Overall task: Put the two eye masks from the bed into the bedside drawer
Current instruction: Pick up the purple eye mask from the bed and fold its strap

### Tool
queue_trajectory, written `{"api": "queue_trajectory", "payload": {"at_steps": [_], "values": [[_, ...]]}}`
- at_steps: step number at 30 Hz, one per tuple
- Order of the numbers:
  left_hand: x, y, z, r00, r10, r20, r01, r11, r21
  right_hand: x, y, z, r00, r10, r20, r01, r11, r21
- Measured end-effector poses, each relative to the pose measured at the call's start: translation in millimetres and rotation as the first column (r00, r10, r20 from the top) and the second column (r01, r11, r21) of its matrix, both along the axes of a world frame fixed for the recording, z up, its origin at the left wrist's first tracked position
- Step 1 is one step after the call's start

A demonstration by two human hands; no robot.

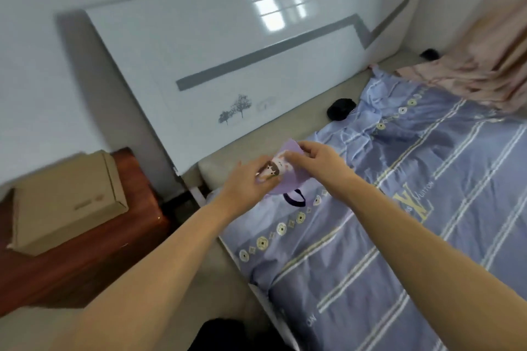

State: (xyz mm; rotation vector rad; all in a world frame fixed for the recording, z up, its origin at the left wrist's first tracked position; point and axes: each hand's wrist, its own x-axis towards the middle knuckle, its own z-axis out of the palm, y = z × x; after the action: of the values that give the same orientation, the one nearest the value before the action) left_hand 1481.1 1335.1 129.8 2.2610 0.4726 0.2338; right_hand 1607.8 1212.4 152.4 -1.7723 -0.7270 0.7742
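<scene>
Two hands on one lilac eye mask (288, 177) with a cartoon print, lifted over the bed's (399, 208) near corner: left hand (248, 185) and right hand (319, 159) pinch its edges; dark strap (295, 199) dangles. Wooden bedside cabinet (85, 259) stands left, bearing a cardboard box (65, 202).

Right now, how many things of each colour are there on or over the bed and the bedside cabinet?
Purple: 1, the eye mask held in both hands
Black: 2, bundles and by the headboard
Pink: 1, cloth
Brown: 1, cardboard box
Total: 5
</scene>
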Motion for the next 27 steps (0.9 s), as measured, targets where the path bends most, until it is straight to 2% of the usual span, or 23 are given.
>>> {"api": "queue_trajectory", "payload": {"at_steps": [3,5,6,8,11,12,13,15,16,17,19,21,22,25,27], "values": [[-49,-2,29,0.998,0.049,0.028,-0.047,0.997,-0.066,-38,-5,26,0.993,0.049,0.105,-0.049,0.999,0.002],[-83,-2,46,0.999,0.022,0.036,-0.017,0.990,-0.137,-61,-10,42,0.982,0.114,0.151,-0.111,0.993,-0.025],[-101,-2,53,0.999,-0.003,0.037,0.010,0.984,-0.179,-75,-12,50,0.976,0.178,0.126,-0.174,0.984,-0.039],[-138,-4,68,0.998,0.006,0.061,0.007,0.977,-0.213,-107,-12,62,0.943,0.331,-0.022,-0.331,0.943,-0.022],[-195,-7,77,0.971,0.197,0.136,-0.161,0.958,-0.236,-168,-2,69,0.898,0.398,-0.188,-0.382,0.917,0.116],[-218,-8,79,0.952,0.265,0.155,-0.210,0.930,-0.300,-189,5,69,0.898,0.390,-0.202,-0.365,0.919,0.153],[-241,-10,81,0.930,0.318,0.182,-0.213,0.874,-0.437,-209,11,69,0.899,0.379,-0.219,-0.343,0.921,0.187],[-288,-10,77,0.924,0.323,0.204,-0.074,0.675,-0.734,-248,22,66,0.888,0.345,-0.304,-0.271,0.927,0.259],[-310,-13,74,0.936,0.281,0.212,0.003,0.595,-0.804,-265,25,65,0.868,0.336,-0.365,-0.234,0.926,0.297],[-329,-19,72,0.955,0.216,0.201,0.041,0.578,-0.815,-281,27,64,0.841,0.340,-0.421,-0.208,0.921,0.328],[-357,-33,68,0.984,0.117,0.132,0.019,0.671,-0.741,-308,25,61,0.801,0.346,-0.488,-0.181,0.917,0.354],[-372,-43,70,0.987,0.130,0.097,-0.030,0.736,-0.676,-326,21,59,0.773,0.338,-0.537,-0.154,0.921,0.358],[-378,-46,72,0.986,0.146,0.079,-0.056,0.740,-0.670,-331,18,59,0.753,0.342,-0.563,-0.139,0.918,0.372],[-390,-54,82,0.972,0.230,0.040,-0.131,0.680,-0.722,-336,10,62,0.680,0.383,-0.625,-0.123,0.900,0.418],[-393,-57,87,0.960,0.280,0.018,-0.155,0.581,-0.799,-338,7,66,0.674,0.438,-0.595,-0.218,0.887,0.407]]}}
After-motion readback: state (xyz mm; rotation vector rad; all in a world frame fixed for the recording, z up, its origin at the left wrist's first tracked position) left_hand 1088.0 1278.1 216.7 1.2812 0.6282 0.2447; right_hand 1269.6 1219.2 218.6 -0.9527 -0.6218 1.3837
